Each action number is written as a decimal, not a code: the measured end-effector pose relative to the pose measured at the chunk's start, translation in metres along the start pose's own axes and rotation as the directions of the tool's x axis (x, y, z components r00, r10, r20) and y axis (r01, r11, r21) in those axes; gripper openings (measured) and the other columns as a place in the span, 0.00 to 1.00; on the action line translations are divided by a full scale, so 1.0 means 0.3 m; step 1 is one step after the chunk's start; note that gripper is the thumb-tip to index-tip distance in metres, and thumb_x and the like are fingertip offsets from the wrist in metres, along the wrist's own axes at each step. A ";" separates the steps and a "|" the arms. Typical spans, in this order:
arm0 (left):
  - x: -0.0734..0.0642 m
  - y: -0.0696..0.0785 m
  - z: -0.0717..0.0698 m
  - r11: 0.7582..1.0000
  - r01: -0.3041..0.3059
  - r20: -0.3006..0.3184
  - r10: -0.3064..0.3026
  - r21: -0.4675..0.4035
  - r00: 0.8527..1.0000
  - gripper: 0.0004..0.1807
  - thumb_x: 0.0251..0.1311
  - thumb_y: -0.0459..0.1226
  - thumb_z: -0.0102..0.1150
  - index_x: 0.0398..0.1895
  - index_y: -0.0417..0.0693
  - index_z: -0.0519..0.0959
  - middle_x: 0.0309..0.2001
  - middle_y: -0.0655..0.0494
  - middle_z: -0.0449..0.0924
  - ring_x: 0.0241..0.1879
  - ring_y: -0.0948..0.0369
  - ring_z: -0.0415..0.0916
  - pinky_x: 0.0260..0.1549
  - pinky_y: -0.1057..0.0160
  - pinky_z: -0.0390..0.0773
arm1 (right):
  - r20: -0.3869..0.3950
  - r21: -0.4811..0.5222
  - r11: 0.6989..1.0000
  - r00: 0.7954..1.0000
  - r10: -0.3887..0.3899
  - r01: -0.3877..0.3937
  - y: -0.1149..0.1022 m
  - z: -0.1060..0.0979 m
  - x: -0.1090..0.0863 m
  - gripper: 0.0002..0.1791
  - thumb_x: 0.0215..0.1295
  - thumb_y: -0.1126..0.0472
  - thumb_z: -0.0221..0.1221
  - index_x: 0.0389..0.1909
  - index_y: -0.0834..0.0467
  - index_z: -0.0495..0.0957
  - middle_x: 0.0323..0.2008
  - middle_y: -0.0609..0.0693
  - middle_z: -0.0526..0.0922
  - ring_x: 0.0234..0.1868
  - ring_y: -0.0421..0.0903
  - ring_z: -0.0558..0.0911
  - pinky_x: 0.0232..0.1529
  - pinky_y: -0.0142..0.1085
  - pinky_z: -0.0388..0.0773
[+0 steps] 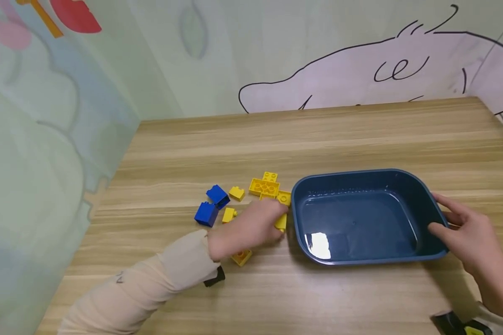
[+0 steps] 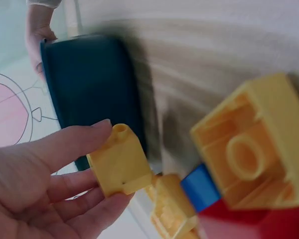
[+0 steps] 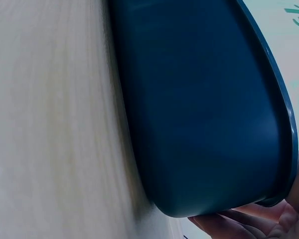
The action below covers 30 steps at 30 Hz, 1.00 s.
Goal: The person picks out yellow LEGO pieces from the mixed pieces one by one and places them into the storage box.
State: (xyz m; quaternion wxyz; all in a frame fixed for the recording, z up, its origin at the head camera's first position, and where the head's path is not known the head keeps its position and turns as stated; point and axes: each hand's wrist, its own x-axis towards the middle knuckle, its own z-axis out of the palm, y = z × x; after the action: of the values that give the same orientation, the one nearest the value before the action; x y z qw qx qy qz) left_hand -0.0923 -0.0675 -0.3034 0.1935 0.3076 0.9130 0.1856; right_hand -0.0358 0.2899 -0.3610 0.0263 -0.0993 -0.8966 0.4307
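My left hand (image 1: 249, 225) reaches over the pile of building blocks, beside the near-left end of a dark blue plastic basin (image 1: 360, 223). In the left wrist view, its thumb and fingers pinch a yellow block (image 2: 120, 162) with a round stud on top. My right hand (image 1: 471, 237) grips the basin's right end, thumb over the rim and fingers on the outside. Nothing lies inside the basin. Around the left hand are joined yellow blocks (image 1: 264, 187), a small yellow block (image 1: 236, 193) and two blue blocks (image 1: 206, 214). The left forearm hides part of the pile.
A red block (image 2: 254, 223) and a large yellow block (image 2: 254, 144) lie close to the left wrist camera. The wooden table (image 1: 318, 139) meets a wall (image 1: 209, 74) with cartoon drawings at its back and left.
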 end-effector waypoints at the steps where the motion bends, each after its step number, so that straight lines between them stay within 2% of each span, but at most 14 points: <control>1: 0.000 0.002 -0.006 1.000 0.001 0.001 -0.001 0.018 1.000 0.20 0.48 0.32 0.69 0.47 0.40 0.80 0.37 0.53 0.82 0.28 0.62 0.72 0.30 0.71 0.72 | 0.000 0.001 1.000 1.000 0.001 -0.001 0.000 0.000 -0.001 0.33 0.55 0.74 0.55 0.65 0.70 0.59 0.50 0.79 0.69 0.29 0.17 0.68 0.20 0.25 0.75; 4: 0.001 0.009 -0.031 0.996 0.000 0.003 0.000 0.087 1.000 0.18 0.48 0.33 0.69 0.45 0.39 0.80 0.39 0.51 0.83 0.30 0.61 0.73 0.32 0.69 0.73 | 0.006 -0.001 1.000 1.000 0.011 -0.011 -0.002 0.001 -0.002 0.34 0.55 0.73 0.55 0.65 0.70 0.59 0.50 0.79 0.68 0.29 0.17 0.68 0.20 0.25 0.75; 8: 0.000 0.019 -0.072 0.990 0.008 0.016 -0.010 0.137 1.000 0.14 0.51 0.34 0.67 0.42 0.39 0.81 0.33 0.54 0.82 0.28 0.60 0.73 0.28 0.68 0.72 | 0.007 -0.008 1.000 1.000 0.017 -0.017 -0.004 0.001 -0.002 0.34 0.56 0.73 0.55 0.65 0.69 0.59 0.50 0.79 0.68 0.29 0.17 0.68 0.20 0.25 0.75; 10: 0.001 0.025 -0.091 0.987 0.016 0.021 -0.020 0.157 1.000 0.15 0.51 0.34 0.67 0.42 0.39 0.81 0.33 0.53 0.81 0.29 0.60 0.73 0.29 0.67 0.73 | 0.004 -0.010 1.000 1.000 0.014 -0.014 -0.004 0.001 -0.002 0.33 0.56 0.73 0.55 0.65 0.70 0.59 0.50 0.79 0.68 0.29 0.17 0.68 0.20 0.25 0.75; 15: 0.008 0.040 -0.125 0.979 0.024 0.027 -0.030 0.201 0.999 0.21 0.50 0.35 0.68 0.48 0.37 0.79 0.42 0.49 0.82 0.36 0.59 0.75 0.38 0.64 0.77 | -0.001 -0.012 1.000 1.000 0.004 -0.004 -0.002 0.001 -0.002 0.33 0.55 0.73 0.55 0.65 0.70 0.59 0.50 0.79 0.68 0.29 0.17 0.67 0.20 0.24 0.75; 23: 0.028 0.056 -0.150 0.982 -0.017 -0.020 0.021 0.187 1.000 0.19 0.49 0.32 0.68 0.46 0.36 0.80 0.41 0.48 0.82 0.34 0.58 0.74 0.34 0.66 0.76 | -0.003 0.020 1.000 1.000 -0.017 0.017 0.006 0.000 0.000 0.33 0.55 0.74 0.55 0.65 0.70 0.59 0.50 0.79 0.68 0.29 0.17 0.69 0.20 0.26 0.76; 30: 0.060 0.096 -0.162 0.979 -0.068 -0.065 0.082 0.194 0.994 0.22 0.50 0.36 0.68 0.50 0.38 0.78 0.44 0.49 0.80 0.39 0.58 0.73 0.38 0.68 0.75 | -0.012 0.023 0.999 0.999 -0.044 0.044 0.017 0.001 0.001 0.33 0.55 0.75 0.55 0.64 0.70 0.60 0.49 0.80 0.69 0.30 0.17 0.70 0.20 0.26 0.76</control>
State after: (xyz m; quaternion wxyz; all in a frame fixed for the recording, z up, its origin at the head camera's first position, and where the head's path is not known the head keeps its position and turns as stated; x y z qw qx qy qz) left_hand -0.1142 -0.0452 -0.2528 0.1226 0.3523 0.9207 0.1149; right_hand -0.0353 0.2929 -0.3650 0.0418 -0.0817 -0.8935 0.4396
